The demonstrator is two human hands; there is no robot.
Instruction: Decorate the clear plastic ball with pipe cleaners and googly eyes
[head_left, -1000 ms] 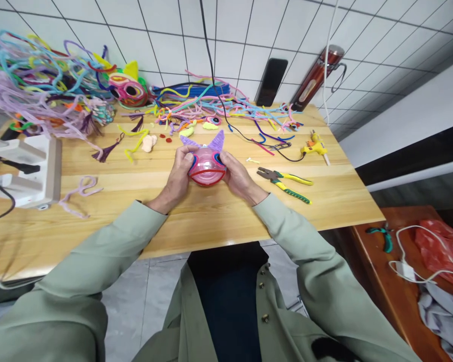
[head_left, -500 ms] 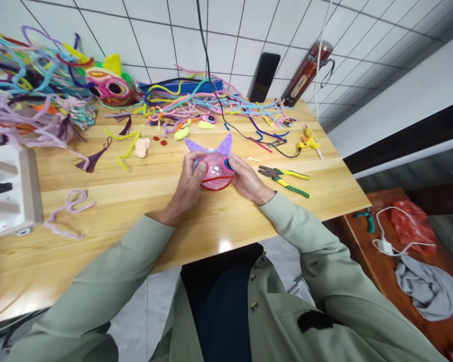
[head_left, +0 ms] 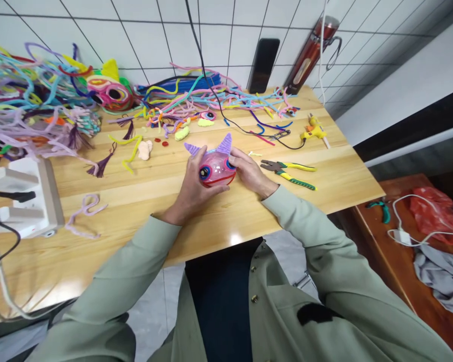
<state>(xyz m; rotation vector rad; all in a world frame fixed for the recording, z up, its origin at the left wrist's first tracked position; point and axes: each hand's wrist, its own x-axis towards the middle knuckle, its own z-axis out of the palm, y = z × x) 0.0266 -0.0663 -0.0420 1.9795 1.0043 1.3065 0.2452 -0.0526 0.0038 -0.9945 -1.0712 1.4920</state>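
Between my two hands is a round, clear pinkish ball with a face [head_left: 218, 170], held just above the table or resting on it; I cannot tell which. It has purple pipe-cleaner ears, ringed blue-and-pink eyes and a red mouth line. My left hand [head_left: 194, 186] wraps its left side, thumb lying under the mouth. My right hand [head_left: 250, 173] grips the right side, fingertips beside the right eye. To the right lie pliers [head_left: 289, 173] with yellow-green handles. A yellow glue gun [head_left: 314, 131] stands farther back.
Pipe cleaners [head_left: 26, 95] heap at the back left beside a finished-looking pink mask-like head [head_left: 111, 94]. A white power strip [head_left: 41, 201] sits at left. A black phone [head_left: 263, 65] and a copper-coloured flask [head_left: 311, 55] lean on the tiled wall. A cable crosses the tabletop.
My left thumb has moved down from over the left eye to below the mouth, uncovering that eye. The ball has turned slightly. The camera view has shifted a little.
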